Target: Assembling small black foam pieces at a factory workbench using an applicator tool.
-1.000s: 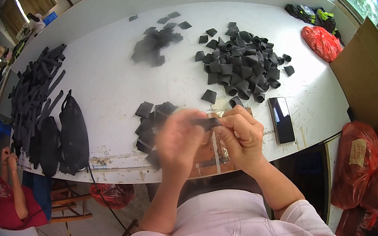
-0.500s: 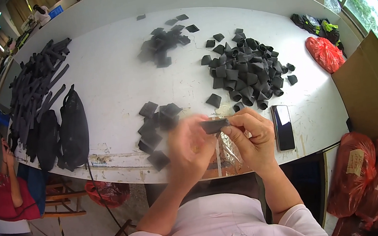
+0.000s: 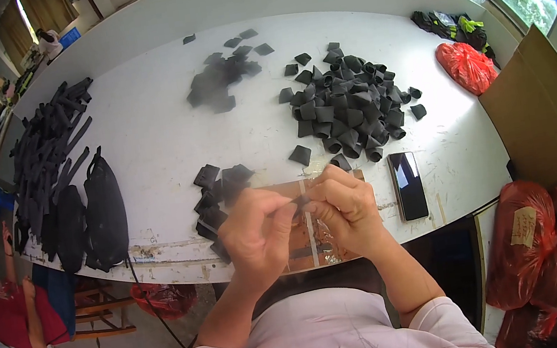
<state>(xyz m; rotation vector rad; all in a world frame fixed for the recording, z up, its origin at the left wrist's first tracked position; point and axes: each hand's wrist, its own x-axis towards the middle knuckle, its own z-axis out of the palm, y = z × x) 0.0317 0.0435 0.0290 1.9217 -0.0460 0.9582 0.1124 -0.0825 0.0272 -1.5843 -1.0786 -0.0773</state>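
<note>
My left hand (image 3: 258,231) and my right hand (image 3: 347,211) meet over the table's front edge, fingertips pinched together. Between them is a small black fabric piece (image 3: 301,200), mostly covered by the fingers. Beneath the hands lies a brown taped cardboard sheet (image 3: 300,261). Just beyond my left hand sits a small group of flat black fabric pieces (image 3: 206,176). Farther off to the right rises a large heap of black fabric loops (image 3: 347,105), several with their round openings showing. Another cluster of flat black pieces (image 3: 223,74), partly blurred, lies toward the back.
Long black strips (image 3: 46,145) and two dark bundles (image 3: 105,211) cover the table's left end. A phone (image 3: 408,185) lies right of my hands. At the right are a red bag (image 3: 467,68), a cardboard panel (image 3: 530,105) and large red bags (image 3: 520,244). Someone in red (image 3: 19,314) sits at left.
My hands have drawn closer together. The black piece, stretched out between them before, is now mostly hidden in the fingertips. The whole view has shifted slightly.
</note>
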